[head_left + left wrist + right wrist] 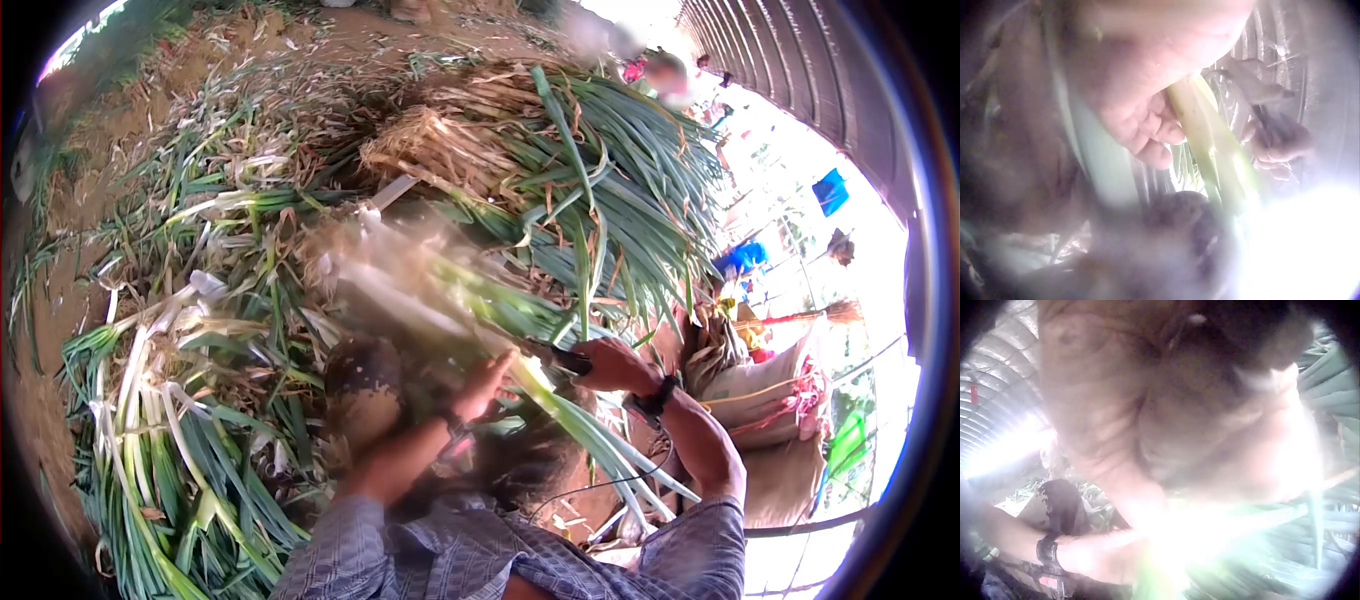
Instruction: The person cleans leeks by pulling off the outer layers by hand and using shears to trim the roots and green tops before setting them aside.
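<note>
Long green onions, white at the root end and green at the leaf end, lie diagonally before the person; their root ends are blurred. The left hand grips them near the middle; in the left wrist view its fingers curl beside a pale stalk. Just to the right, the right hand holds a knife by its dark handle, the blade crossing the stalks. The right wrist view shows the right hand large and blurred, with glare hiding its fingertips.
A large onion heap lies at the upper middle, roots facing left. Another pile spreads at lower left. Loose leaves and trimmings cover the ground. Filled sacks stand at the right. The person's knee is beside the left forearm.
</note>
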Demonstrator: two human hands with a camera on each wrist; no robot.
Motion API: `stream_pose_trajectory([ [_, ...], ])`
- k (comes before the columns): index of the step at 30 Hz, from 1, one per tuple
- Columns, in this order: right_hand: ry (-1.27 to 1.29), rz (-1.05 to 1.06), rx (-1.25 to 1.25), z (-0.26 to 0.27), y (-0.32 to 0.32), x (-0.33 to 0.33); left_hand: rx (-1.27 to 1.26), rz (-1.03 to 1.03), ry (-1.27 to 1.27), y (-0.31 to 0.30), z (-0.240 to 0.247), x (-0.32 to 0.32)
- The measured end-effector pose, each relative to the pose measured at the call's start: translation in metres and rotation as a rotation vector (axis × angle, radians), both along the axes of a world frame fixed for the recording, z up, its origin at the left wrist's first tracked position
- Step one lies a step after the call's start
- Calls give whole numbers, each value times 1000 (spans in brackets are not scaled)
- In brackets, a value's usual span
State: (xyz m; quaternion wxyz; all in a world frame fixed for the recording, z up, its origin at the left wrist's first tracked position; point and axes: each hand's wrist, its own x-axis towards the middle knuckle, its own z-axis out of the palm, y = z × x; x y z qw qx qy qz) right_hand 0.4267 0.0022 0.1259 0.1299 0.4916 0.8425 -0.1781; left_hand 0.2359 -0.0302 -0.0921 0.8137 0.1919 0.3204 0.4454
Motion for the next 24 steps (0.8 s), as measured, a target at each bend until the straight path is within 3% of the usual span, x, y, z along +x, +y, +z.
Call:
stream_pose_trajectory([
  [3,-10,0,-1,-10,17,-17,-31,-17,-20,0,6,1],
  [7,0,181,33,-13,39,-57,-32,24,-10,-1,6,4],
  [13,-38,-24,-76,-36,84,-102,-50,69,20,-1,0,9],
  [18,56,441,399,2,60,-141,-5,61,121,-4,2,7],
  [20,94,379,340,14,50,-140,23,58,87,-3,0,6],
  [21,102,223,145,31,43,-137,36,55,68,-2,-2,6],
  [24,52,33,-129,1,54,-40,-30,129,-7,1,13,-1],
])
